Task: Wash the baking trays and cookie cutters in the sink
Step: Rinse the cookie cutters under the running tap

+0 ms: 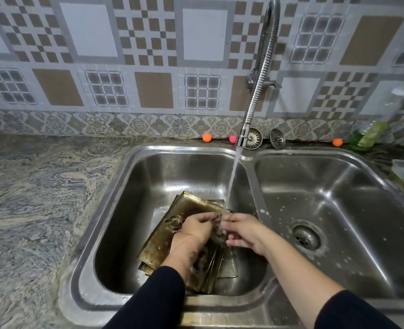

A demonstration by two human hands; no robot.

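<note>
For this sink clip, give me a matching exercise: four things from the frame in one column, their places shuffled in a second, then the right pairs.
Things:
1. baking trays
2. drain
3. orange ball
4. round cookie cutter

Places:
A. on the counter ledge behind the left basin
B. resting on top of the trays, by the left hand
C. stacked in the left basin
D. in the floor of the right basin

Pairs: 1-C, 2-D, 3-A, 4-B

Home kitchen, double sink [248,162], tiled backsplash [148,55]
</note>
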